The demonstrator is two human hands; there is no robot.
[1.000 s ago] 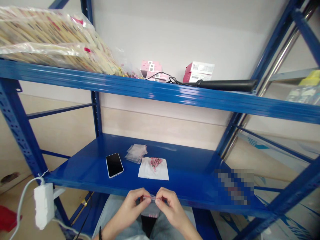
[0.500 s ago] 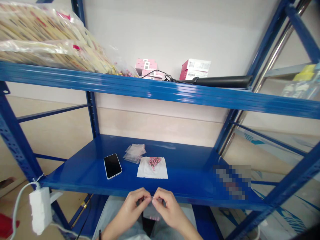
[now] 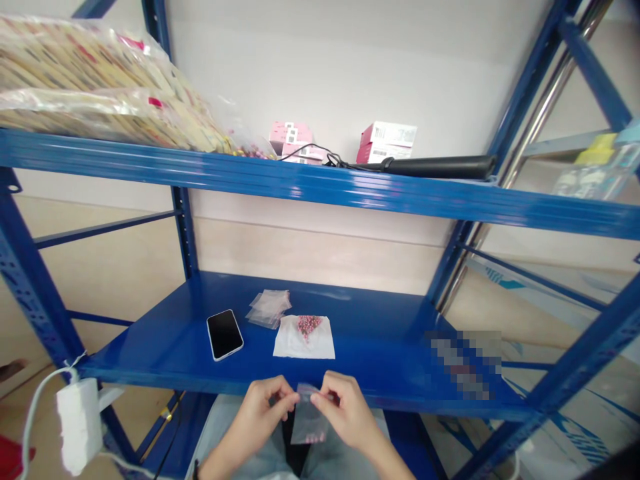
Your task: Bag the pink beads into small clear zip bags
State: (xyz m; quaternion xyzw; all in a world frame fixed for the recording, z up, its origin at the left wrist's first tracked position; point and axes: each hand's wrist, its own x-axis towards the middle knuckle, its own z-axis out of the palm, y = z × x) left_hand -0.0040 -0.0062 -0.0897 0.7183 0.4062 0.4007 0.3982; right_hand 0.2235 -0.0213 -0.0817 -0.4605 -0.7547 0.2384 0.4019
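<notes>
A small clear plastic bag (image 3: 307,421) hangs between my hands in front of the shelf edge, with several pink beads at its bottom. My left hand (image 3: 270,403) pinches the bag's upper left edge between thumb and forefinger. On the other side, my right hand (image 3: 345,407) grips its upper right part the same way. Beyond my hands, a white sheet of paper (image 3: 293,345) lies on the blue shelf, bearing a small heap of pink beads (image 3: 308,325). Behind it to the left is a loose pile of flat clear bags (image 3: 269,307).
A phone (image 3: 225,335) lies left of the paper on the blue shelf (image 3: 380,333). The upper shelf beam (image 3: 320,187) crosses above, carrying packed plastic bags (image 3: 100,80), small boxes (image 3: 387,141) and a black rod-like object (image 3: 440,167). A white power strip (image 3: 79,427) hangs at left.
My hands have moved slightly apart, and the bag between them now shows more fully, upright and spread. The paper, beads and phone have stayed in place.
</notes>
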